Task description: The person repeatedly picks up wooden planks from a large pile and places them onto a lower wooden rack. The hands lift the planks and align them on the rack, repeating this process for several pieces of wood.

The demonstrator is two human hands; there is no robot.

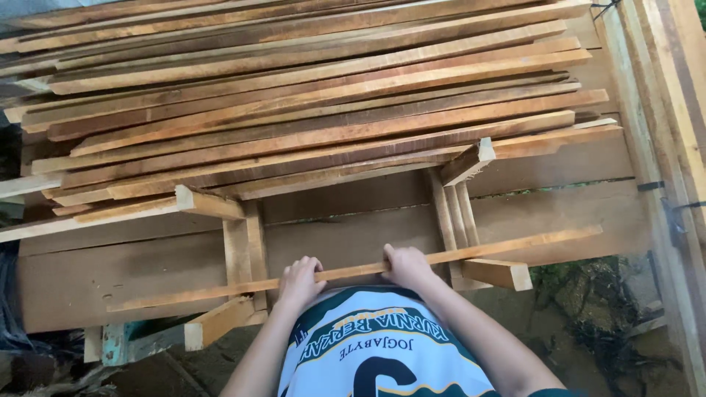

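Observation:
A long thin wooden strip (515,243) lies across two short wooden cross supports, in front of my chest. My left hand (298,281) grips the strip near its middle. My right hand (407,266) grips the same strip a little further right. Both hands are closed around it. Behind the strip sits a tall stack of similar reddish-brown wooden strips (309,110), laid lengthwise and slightly fanned. The left cross support (245,246) and the right cross support (456,213) run from the stack toward me.
Wide brown boards (559,209) lie under the stack and the supports. A pale wooden frame (673,110) runs along the right side. Dirt, roots and debris (588,301) show at the lower right. My white and green shirt (375,353) fills the bottom centre.

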